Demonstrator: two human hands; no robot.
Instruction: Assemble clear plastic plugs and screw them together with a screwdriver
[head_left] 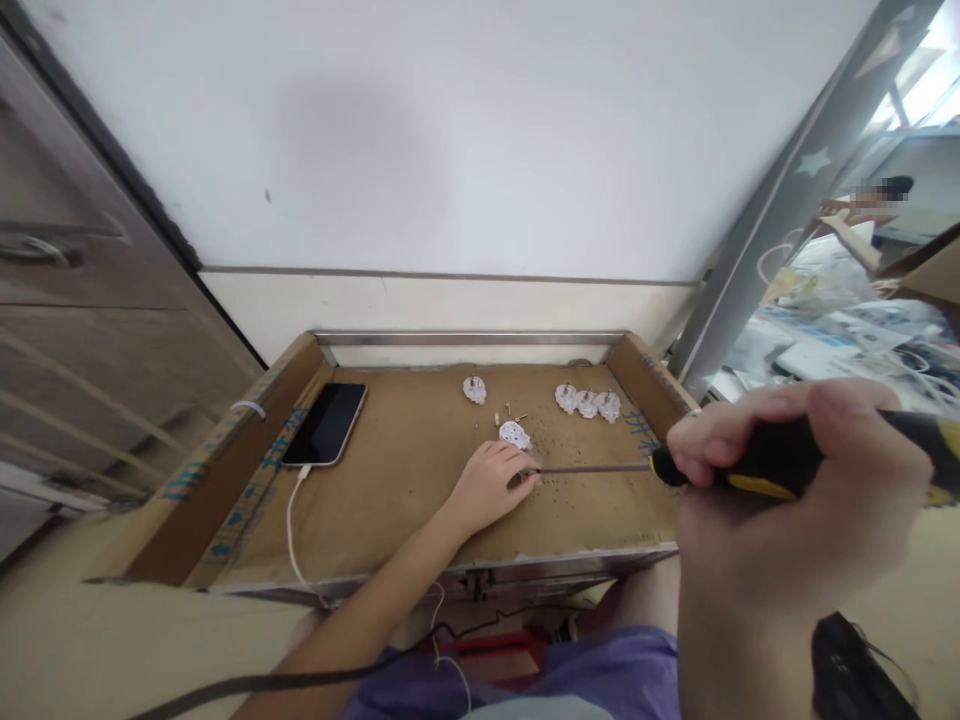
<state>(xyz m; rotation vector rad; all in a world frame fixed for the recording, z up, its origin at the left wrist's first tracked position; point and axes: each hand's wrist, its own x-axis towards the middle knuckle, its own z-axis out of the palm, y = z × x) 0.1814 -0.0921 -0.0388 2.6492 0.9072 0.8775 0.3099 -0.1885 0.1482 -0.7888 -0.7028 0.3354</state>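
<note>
Fingers of the right hand (799, 540) grip a black-and-yellow screwdriver (776, 452), tip at a small pale piece (532, 480) (mostly hidden) pinched by the left hand (487, 485). Cardboard-walled tray (397, 450) beneath contains that piece, white plastic disc (513, 434), metal pins (523, 416), smartphone (327, 424).

Phone (325, 425), white parts (474, 389) on cardboard (382, 490)

Black-and-yellow screwdriver (772, 458), sideways, near round white piece (514, 434).
</note>
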